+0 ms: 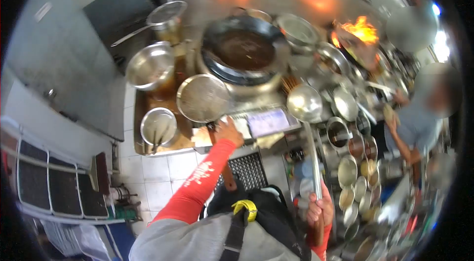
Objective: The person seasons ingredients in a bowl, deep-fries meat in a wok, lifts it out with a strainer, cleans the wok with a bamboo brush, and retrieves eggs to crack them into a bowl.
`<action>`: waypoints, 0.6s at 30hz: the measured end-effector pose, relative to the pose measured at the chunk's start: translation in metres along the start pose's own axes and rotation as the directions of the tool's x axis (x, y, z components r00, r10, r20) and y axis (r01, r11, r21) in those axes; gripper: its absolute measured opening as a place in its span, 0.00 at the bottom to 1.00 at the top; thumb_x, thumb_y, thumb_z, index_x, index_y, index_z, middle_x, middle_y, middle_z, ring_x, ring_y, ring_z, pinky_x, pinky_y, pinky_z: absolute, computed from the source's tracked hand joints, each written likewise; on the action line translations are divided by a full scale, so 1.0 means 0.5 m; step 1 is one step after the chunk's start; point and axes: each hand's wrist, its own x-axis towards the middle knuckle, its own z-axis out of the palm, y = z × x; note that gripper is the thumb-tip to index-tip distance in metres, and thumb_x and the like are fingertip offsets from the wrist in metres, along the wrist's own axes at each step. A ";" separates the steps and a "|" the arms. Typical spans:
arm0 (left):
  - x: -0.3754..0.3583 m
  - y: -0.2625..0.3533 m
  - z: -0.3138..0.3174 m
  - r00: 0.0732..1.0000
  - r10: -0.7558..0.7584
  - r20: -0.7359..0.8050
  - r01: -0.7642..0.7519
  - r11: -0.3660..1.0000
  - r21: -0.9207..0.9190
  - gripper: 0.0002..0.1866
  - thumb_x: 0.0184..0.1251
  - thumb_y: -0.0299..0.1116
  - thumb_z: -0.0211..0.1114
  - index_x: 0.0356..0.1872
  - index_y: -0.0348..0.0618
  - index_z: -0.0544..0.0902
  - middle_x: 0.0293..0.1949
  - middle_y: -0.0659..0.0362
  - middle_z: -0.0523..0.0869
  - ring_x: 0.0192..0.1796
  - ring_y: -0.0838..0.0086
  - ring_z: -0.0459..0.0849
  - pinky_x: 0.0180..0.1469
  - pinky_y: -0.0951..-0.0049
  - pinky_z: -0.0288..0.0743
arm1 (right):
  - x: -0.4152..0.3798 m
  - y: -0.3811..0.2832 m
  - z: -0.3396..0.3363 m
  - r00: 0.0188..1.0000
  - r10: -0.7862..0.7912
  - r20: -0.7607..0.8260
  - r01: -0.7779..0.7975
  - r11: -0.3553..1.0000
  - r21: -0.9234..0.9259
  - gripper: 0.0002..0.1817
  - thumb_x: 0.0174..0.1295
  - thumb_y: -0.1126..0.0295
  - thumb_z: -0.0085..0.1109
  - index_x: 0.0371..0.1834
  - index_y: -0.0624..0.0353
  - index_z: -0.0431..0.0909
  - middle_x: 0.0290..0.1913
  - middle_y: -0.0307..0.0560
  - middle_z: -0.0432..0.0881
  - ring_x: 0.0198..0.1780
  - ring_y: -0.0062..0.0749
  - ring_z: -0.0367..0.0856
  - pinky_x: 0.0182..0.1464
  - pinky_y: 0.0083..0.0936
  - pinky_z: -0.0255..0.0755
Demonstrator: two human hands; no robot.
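Observation:
My right hand [320,209] is closed around the long handle of a metal ladle [304,103], whose round bowl is raised near the counter's front edge. My left hand [229,131] reaches to the counter edge, beside the upper handle of a round strainer [203,98]. The strainer's wooden handle passes beneath my left forearm. Its fingers are blurred, so I cannot see whether they grip anything. Beyond the strainer a large black wok [245,53] with dark liquid sits on the stove.
Left of the wok stand a steel pot [150,66] and a white-rimmed container [158,127] holding utensils. Flames [363,30] rise from another wok at right, near a co-worker [419,118]. Several seasoning bowls [347,171] crowd the right side.

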 end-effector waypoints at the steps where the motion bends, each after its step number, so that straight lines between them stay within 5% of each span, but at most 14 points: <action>1: 0.016 0.005 0.017 1.000 -0.021 0.018 0.020 0.998 0.066 0.49 0.61 0.49 0.62 0.76 0.41 0.44 0.73 0.34 0.50 0.72 0.39 0.58 0.68 0.49 0.61 | 0.031 -0.010 0.012 1.000 0.001 0.021 -0.001 1.000 -0.007 0.37 0.61 0.84 0.46 0.75 0.53 0.53 0.43 0.58 0.73 0.20 0.20 0.67 0.15 0.17 0.68; 3: 0.033 0.025 0.038 0.995 -0.064 0.075 0.058 0.995 0.084 0.47 0.62 0.46 0.59 0.76 0.41 0.45 0.74 0.33 0.48 0.73 0.36 0.54 0.72 0.44 0.50 | 0.103 -0.034 0.051 0.999 0.005 0.039 -0.005 1.000 0.000 0.37 0.60 0.83 0.47 0.76 0.56 0.52 0.43 0.57 0.72 0.20 0.19 0.67 0.14 0.16 0.68; 4: 0.038 0.026 0.047 0.995 -0.021 0.098 0.006 0.988 0.152 0.46 0.61 0.44 0.58 0.76 0.40 0.45 0.74 0.34 0.48 0.74 0.38 0.53 0.74 0.44 0.44 | 0.134 -0.051 0.057 0.991 0.005 0.133 -0.003 1.000 -0.016 0.37 0.63 0.82 0.43 0.77 0.56 0.44 0.45 0.58 0.73 0.26 0.23 0.75 0.19 0.19 0.74; 6: 0.028 0.039 0.061 0.999 -0.033 0.021 0.030 0.993 0.114 0.46 0.59 0.44 0.61 0.75 0.39 0.49 0.74 0.36 0.49 0.75 0.43 0.54 0.74 0.44 0.44 | 0.197 -0.081 0.083 0.986 0.014 0.165 -0.002 0.997 -0.074 0.38 0.64 0.82 0.43 0.77 0.54 0.44 0.43 0.55 0.71 0.25 0.21 0.72 0.18 0.18 0.72; 8: 0.004 0.046 0.057 0.962 0.114 -0.248 -0.089 0.990 0.108 0.43 0.56 0.43 0.65 0.72 0.37 0.58 0.73 0.37 0.54 0.72 0.47 0.59 0.71 0.44 0.52 | 0.255 -0.110 0.083 0.985 0.023 0.172 -0.016 0.999 -0.044 0.38 0.64 0.82 0.43 0.77 0.55 0.43 0.42 0.52 0.70 0.24 0.20 0.70 0.17 0.18 0.70; 10: 0.008 0.053 0.071 0.878 0.266 -0.398 -0.331 0.938 -0.102 0.27 0.54 0.40 0.67 0.53 0.34 0.73 0.54 0.41 0.75 0.52 0.49 0.78 0.53 0.53 0.74 | 0.309 -0.138 0.109 0.993 0.046 0.111 -0.036 0.995 -0.090 0.39 0.60 0.83 0.45 0.77 0.58 0.47 0.44 0.54 0.71 0.22 0.18 0.69 0.16 0.14 0.68; 13: 0.029 0.113 0.103 0.983 0.117 -0.141 -0.150 0.958 -0.246 0.27 0.60 0.44 0.62 0.50 0.30 0.71 0.47 0.39 0.79 0.47 0.45 0.82 0.50 0.54 0.78 | 0.404 -0.166 0.124 0.980 0.083 0.178 -0.069 0.994 -0.087 0.38 0.61 0.83 0.43 0.76 0.56 0.49 0.44 0.54 0.72 0.24 0.18 0.70 0.17 0.14 0.68; 18: 0.109 0.179 0.174 0.972 -0.133 -0.195 0.090 0.973 -0.214 0.32 0.60 0.46 0.62 0.51 0.23 0.68 0.46 0.37 0.78 0.46 0.46 0.83 0.50 0.53 0.78 | 0.548 -0.227 0.119 0.962 0.146 0.232 -0.117 0.984 -0.132 0.35 0.60 0.85 0.44 0.74 0.55 0.56 0.43 0.57 0.76 0.23 0.21 0.72 0.17 0.16 0.71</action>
